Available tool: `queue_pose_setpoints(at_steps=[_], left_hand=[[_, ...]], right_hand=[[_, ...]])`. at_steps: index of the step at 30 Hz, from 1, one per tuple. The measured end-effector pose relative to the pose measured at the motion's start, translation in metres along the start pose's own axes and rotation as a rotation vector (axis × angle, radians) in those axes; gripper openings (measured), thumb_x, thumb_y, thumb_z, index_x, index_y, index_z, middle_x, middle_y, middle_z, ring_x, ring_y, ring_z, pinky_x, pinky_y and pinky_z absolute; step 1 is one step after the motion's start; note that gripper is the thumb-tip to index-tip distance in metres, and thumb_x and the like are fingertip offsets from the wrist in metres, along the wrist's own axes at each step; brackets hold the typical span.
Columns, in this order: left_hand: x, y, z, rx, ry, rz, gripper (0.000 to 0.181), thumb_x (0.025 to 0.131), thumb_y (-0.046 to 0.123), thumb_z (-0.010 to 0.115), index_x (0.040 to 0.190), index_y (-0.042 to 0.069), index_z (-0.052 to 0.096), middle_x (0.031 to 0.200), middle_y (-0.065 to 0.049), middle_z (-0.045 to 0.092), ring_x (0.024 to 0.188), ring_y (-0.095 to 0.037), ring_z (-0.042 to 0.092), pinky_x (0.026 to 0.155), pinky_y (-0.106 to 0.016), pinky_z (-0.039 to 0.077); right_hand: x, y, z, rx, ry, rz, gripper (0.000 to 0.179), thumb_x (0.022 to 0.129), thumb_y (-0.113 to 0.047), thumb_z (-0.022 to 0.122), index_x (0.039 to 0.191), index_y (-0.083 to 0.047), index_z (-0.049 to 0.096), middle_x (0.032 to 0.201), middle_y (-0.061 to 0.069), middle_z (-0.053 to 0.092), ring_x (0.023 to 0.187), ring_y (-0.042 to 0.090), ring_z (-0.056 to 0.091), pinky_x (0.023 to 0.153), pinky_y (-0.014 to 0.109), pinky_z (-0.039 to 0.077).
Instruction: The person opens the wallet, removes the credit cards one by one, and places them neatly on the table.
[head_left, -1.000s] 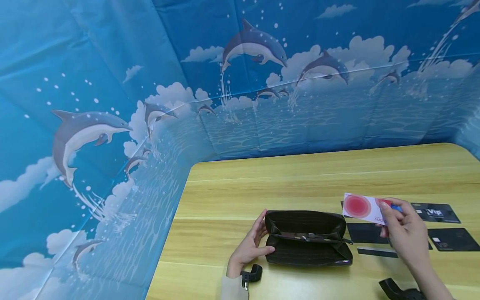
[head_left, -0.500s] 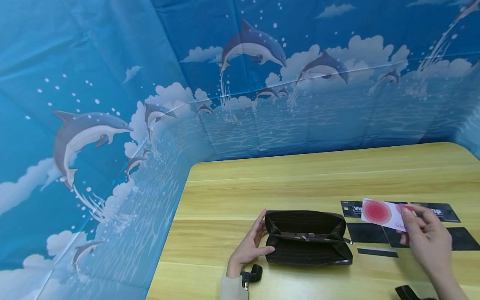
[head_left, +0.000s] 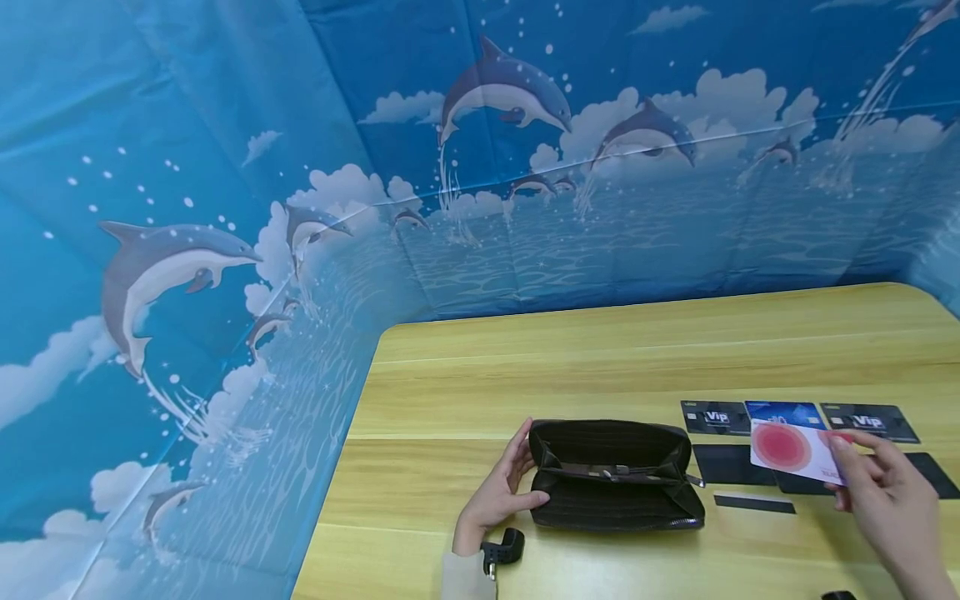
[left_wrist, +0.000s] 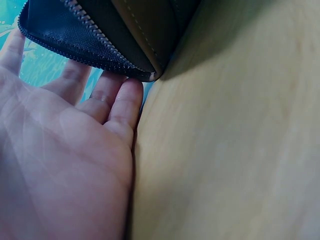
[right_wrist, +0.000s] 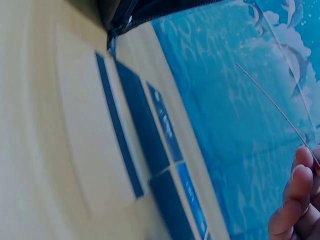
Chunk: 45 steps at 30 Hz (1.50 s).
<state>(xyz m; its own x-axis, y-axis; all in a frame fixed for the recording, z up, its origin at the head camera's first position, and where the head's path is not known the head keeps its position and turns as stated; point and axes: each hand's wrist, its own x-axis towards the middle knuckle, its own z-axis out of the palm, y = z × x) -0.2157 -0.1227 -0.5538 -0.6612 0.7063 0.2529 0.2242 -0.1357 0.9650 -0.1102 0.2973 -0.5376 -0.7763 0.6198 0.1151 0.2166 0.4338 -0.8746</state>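
An unzipped black zip-around wallet point(head_left: 615, 510) lies spread on the table, its inner pockets facing up. My left hand point(head_left: 498, 497) holds its left end, thumb over the near half; in the left wrist view, fingertips point(left_wrist: 127, 95) touch the zipped edge point(left_wrist: 95, 62). To the right, my right hand point(head_left: 885, 492) pinches a white card with a pink-red circle point(head_left: 783, 448) by its right end. This card appears edge-on in the right wrist view and overlaps the cards behind it in the head view.
Two black Vip cards point(head_left: 716, 417) flank a blue card point(head_left: 787, 412) in the back row. Dark cards point(head_left: 733, 465) form a row in front. Nearer still lies a pale card with a black stripe point(head_left: 753, 505). A dolphin-printed curtain point(head_left: 615, 242) stands behind the wooden table point(head_left: 450, 383).
My right hand has carried the white card rightward and slightly nearer, away from the wallet. The left Vip card and the blue card have come into sight. My left hand stays at the wallet.
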Motion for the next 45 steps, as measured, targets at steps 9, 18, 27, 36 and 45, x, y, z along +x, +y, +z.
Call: queue_pose_setpoints(at_steps=[9,18,27,36,45], left_hand=[[0.0,-0.012,-0.003,-0.004,-0.007,0.036,0.096,0.083,-0.015,0.062,0.152,0.006,0.0,0.147,-0.024,0.028,0.134,-0.034,0.027,0.109,-0.052,0.022],[-0.002,-0.03,-0.007,-0.013,0.021,-0.024,0.095,0.086,-0.001,0.067,0.154,0.023,0.005,0.151,-0.011,0.027,0.137,-0.03,0.023,0.111,-0.041,0.021],[-0.003,-0.028,-0.006,-0.026,0.025,-0.032,0.095,0.086,0.01,0.07,0.154,0.025,0.006,0.15,-0.011,0.028,0.137,-0.03,0.023,0.111,-0.04,0.021],[-0.002,-0.029,-0.006,-0.024,0.026,-0.039,0.095,0.086,0.01,0.07,0.154,0.026,0.006,0.151,-0.01,0.027,0.138,-0.028,0.022,0.111,-0.039,0.021],[-0.002,-0.03,-0.007,-0.023,0.023,-0.026,0.094,0.087,0.004,0.069,0.154,0.025,0.006,0.151,-0.01,0.028,0.138,-0.028,0.023,0.111,-0.04,0.02]], right_hand=[[0.001,0.033,-0.011,0.002,-0.044,0.033,0.021,0.101,-0.028,0.046,0.113,-0.045,0.045,0.053,-0.002,0.051,0.041,0.013,0.043,0.036,0.028,0.032],[0.0,0.063,-0.02,0.003,-0.067,0.057,0.029,0.101,-0.024,0.045,0.099,-0.053,0.039,0.05,-0.006,0.051,0.039,0.013,0.043,0.035,0.024,0.034],[-0.005,0.074,-0.02,-0.18,-0.144,0.133,0.047,0.103,-0.027,0.036,0.126,0.014,0.042,0.054,0.002,0.054,0.042,0.018,0.045,0.038,0.026,0.036],[-0.005,0.086,-0.019,-0.265,-0.156,0.189,0.054,0.102,-0.033,0.039,0.129,0.014,0.045,0.053,0.004,0.055,0.043,0.018,0.045,0.04,0.027,0.035],[-0.007,0.088,-0.021,-0.268,-0.129,0.202,0.06,0.099,-0.036,0.044,0.125,0.018,0.046,0.051,0.004,0.053,0.042,0.017,0.044,0.039,0.025,0.034]])
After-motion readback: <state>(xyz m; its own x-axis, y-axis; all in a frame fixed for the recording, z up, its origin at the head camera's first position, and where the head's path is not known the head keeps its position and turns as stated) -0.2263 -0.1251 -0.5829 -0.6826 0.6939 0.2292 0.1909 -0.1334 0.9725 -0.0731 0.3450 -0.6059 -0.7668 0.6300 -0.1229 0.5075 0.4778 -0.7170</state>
